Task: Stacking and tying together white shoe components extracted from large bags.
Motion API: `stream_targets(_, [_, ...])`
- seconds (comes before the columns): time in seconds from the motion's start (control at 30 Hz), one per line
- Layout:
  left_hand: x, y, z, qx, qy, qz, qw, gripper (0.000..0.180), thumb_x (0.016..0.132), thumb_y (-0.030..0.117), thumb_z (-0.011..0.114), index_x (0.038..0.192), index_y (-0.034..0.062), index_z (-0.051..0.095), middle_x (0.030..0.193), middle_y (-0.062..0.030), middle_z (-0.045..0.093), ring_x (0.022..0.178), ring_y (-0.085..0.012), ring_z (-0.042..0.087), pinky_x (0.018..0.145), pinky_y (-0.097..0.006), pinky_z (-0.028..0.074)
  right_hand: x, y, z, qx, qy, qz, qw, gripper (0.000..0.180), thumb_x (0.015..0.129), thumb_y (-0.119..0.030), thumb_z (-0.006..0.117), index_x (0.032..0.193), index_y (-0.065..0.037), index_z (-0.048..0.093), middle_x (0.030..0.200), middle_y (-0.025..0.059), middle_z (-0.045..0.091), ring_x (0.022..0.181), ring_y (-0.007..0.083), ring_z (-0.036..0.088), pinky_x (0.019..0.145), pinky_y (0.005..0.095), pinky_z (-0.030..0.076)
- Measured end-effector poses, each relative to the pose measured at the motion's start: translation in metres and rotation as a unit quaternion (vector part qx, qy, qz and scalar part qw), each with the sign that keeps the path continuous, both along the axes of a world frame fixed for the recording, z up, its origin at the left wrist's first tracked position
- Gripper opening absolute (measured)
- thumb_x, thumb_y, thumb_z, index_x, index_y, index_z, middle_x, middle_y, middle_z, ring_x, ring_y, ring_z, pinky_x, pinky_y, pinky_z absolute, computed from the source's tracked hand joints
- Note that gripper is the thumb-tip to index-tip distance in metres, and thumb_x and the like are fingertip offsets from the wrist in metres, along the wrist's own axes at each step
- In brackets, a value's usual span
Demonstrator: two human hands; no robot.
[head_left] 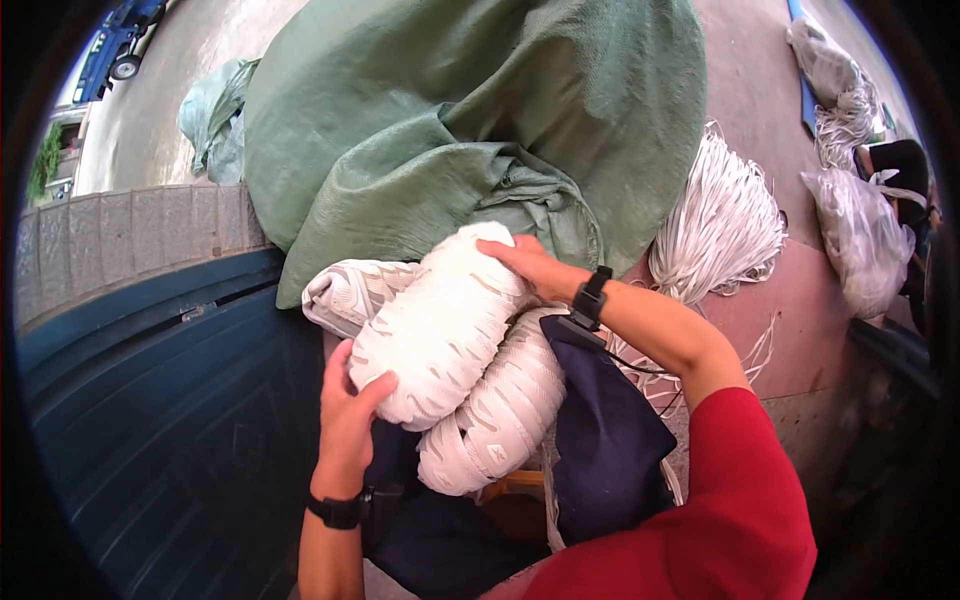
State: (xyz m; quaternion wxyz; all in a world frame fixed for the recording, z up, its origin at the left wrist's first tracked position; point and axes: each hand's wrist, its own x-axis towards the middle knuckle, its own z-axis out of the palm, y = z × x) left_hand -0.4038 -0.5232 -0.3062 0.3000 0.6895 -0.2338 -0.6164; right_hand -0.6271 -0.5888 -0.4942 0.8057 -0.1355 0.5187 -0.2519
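The left hand (348, 415) and right hand (537, 268) clasp opposite ends of a white fabric roll (440, 325), fingers curled on it, above a second roll (505, 405). A green sack (380, 160) crowds its far edge; a blue panel (190, 410) bounds the left.

Bright, even daylight with blown-out whites and a dark fisheye rim.
The white bundle (435, 335) in the middle is so bright that its upper face loses texture, while soft shading picks out its lower edge. The pale pavement (225, 50) at upper left is washed out. A mild sheen lies on the green sheet (590, 90), with deeper shade in its folds. The blue panel (180, 430) is dimmer, and the lower right corner sinks into near black. Straight lines bow toward the rim, where the truck (110, 45) and plastic bags (865, 240) look stretched and soft.
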Motion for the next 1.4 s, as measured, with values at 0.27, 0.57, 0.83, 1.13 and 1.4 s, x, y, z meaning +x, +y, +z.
stream_targets(0.27, [-0.029, -0.033, 0.033, -0.211, 0.083, -0.017, 0.974, 0.056, 0.082, 0.017, 0.046, 0.13, -0.0011, 0.023, 0.128, -0.014, 0.034, 0.12, -0.0226, 0.033, 0.1, -0.033, 0.023, -0.067, -0.025, 0.154, -0.355, 0.239, -0.169, 0.888, 0.05, 0.07, -0.027, 0.069, 0.108, 0.0, 0.05, 0.098, 0.008, 0.058, 0.089, 0.0154, 0.055, 0.08, 0.0267, 0.043])
stream_targets(0.57, [-0.066, -0.123, -0.173, -0.078, 0.326, 0.005, 0.942, 0.044, 0.09, 0.027, 0.038, 0.128, 0.0046, 0.031, 0.128, -0.0097, 0.038, 0.117, -0.0186, 0.037, 0.097, -0.031, 0.028, -0.126, -0.071, 0.058, -0.4, 0.568, -0.129, 0.708, 0.06, 0.068, -0.04, 0.066, 0.102, 0.005, 0.047, 0.093, 0.0208, 0.058, 0.085, 0.0331, 0.057, 0.074, 0.0367, 0.044])
stream_targets(0.83, [-0.026, -0.143, -0.262, -0.048, 0.243, 0.066, 0.967, 0.051, 0.08, 0.015, 0.056, 0.123, -0.0004, 0.033, 0.119, -0.0144, 0.045, 0.107, -0.0236, 0.045, 0.092, -0.034, 0.036, -0.055, -0.094, 0.034, -0.339, 0.562, 0.104, 0.748, 0.064, 0.064, -0.041, 0.065, 0.092, 0.008, 0.035, 0.073, 0.0305, 0.056, 0.071, 0.0449, 0.056, 0.066, 0.0447, 0.046])
stream_targets(1.13, [-0.003, -0.141, -0.262, -0.005, 0.097, -0.025, 0.995, 0.058, 0.075, 0.017, 0.048, 0.128, 0.0015, 0.029, 0.122, -0.0127, 0.043, 0.11, -0.0251, 0.043, 0.093, -0.035, 0.034, -0.105, -0.05, -0.042, -0.284, 0.477, 0.17, 0.814, 0.074, 0.068, -0.045, 0.062, 0.109, 0.009, 0.034, 0.091, 0.0316, 0.054, 0.087, 0.0423, 0.054, 0.077, 0.0414, 0.043])
stream_targets(1.4, [0.022, -0.142, -0.273, -0.045, -0.292, -0.285, 0.912, 0.052, 0.076, 0.023, 0.044, 0.121, -0.0021, 0.039, 0.116, -0.0262, 0.045, 0.107, -0.0353, 0.044, 0.091, -0.035, 0.034, -0.082, -0.046, -0.056, -0.344, 0.399, 0.077, 0.846, 0.068, 0.073, -0.035, 0.063, 0.113, 0.012, 0.034, 0.109, 0.0303, 0.047, 0.106, 0.038, 0.045, 0.09, 0.0362, 0.035])
